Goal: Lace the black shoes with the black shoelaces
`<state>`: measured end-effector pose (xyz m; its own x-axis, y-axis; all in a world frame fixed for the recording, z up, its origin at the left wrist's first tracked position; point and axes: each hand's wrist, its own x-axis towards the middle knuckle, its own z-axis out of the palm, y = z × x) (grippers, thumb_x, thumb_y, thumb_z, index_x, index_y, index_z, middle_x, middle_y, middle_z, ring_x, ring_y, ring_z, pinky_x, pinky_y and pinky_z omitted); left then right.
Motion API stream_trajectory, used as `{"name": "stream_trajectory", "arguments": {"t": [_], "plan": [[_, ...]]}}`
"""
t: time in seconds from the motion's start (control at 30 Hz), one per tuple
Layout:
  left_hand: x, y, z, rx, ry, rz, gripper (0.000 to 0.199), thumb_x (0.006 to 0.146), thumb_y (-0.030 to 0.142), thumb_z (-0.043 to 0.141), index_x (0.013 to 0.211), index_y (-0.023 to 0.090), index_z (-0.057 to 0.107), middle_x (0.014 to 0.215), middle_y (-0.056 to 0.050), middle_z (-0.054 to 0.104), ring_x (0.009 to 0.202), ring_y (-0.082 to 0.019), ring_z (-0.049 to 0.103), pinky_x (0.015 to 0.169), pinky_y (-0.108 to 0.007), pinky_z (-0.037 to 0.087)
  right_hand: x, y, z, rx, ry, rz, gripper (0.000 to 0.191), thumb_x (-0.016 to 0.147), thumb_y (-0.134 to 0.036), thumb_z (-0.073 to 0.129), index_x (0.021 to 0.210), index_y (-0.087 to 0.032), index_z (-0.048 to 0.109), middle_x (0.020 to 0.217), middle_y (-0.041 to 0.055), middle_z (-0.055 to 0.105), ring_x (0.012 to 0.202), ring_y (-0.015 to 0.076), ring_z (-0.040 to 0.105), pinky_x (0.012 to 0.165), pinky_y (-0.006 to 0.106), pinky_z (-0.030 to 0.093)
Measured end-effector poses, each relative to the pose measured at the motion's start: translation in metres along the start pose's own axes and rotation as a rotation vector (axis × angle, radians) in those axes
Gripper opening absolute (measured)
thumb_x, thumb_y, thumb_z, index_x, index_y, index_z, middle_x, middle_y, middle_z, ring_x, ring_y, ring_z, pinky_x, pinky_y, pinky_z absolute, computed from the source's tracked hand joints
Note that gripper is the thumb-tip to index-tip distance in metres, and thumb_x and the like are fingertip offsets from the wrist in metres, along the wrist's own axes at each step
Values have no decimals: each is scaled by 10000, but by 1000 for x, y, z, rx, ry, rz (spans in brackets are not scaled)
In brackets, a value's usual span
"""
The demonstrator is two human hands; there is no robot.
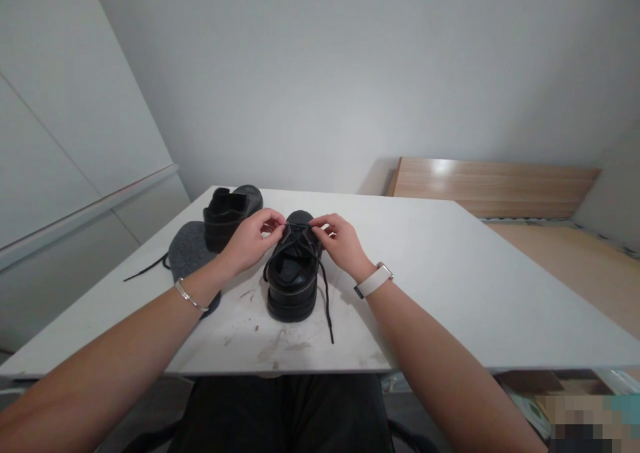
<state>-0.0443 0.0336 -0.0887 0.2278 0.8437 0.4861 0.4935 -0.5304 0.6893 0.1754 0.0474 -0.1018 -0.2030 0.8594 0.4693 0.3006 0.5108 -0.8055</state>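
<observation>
A black shoe (293, 299) stands upright on the white table, its toe pointing away from me and its heel toward me. At its left eyelets, my left hand (255, 239) pinches the black shoelace (327, 299) between thumb and fingers. My right hand (343, 243) grips the lace the same way on the right side, near the toe. The lace crosses over the tongue, and one loose end trails on the table to the right of the heel. Behind my left hand sits a second black shoe (227, 216), angled to the right.
A grey felt insole (187, 256) lies left of the shoes, with a black lace (150, 266) beside it. Dirt smudges mark the white table (425, 293) near its front edge. Beyond its right side is a bed with a wooden headboard (490, 186). A wall rises behind.
</observation>
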Motion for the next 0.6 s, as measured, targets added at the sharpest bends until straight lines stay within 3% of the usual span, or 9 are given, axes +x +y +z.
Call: {"name": "stream_trajectory", "arguments": {"t": [0.23,0.4,0.6], "plan": [[-2,12,2,-20,23,-7,152,884,332,567,912,184,593,974,-52,625,896,-189,620,798,-315,524,-4,-3,6,-76,45,-35,87,876,-248,536,884,-187,597,910,46,627,755,147,567,649,287,442],[-1,16,1,31,59,40,112,901,295,545,903,186,566,889,-26,621,851,-176,612,857,-332,491,-5,-7,8,1,35,-39,77,872,-274,518,906,-205,513,743,-24,559,627,124,502,616,283,388],[-3,15,2,-187,85,26,164,865,295,619,923,187,510,856,-4,558,795,-141,572,766,-276,464,-2,-8,5,170,31,-56,233,764,-292,610,960,-195,529,694,-55,495,634,123,477,625,275,378]]}}
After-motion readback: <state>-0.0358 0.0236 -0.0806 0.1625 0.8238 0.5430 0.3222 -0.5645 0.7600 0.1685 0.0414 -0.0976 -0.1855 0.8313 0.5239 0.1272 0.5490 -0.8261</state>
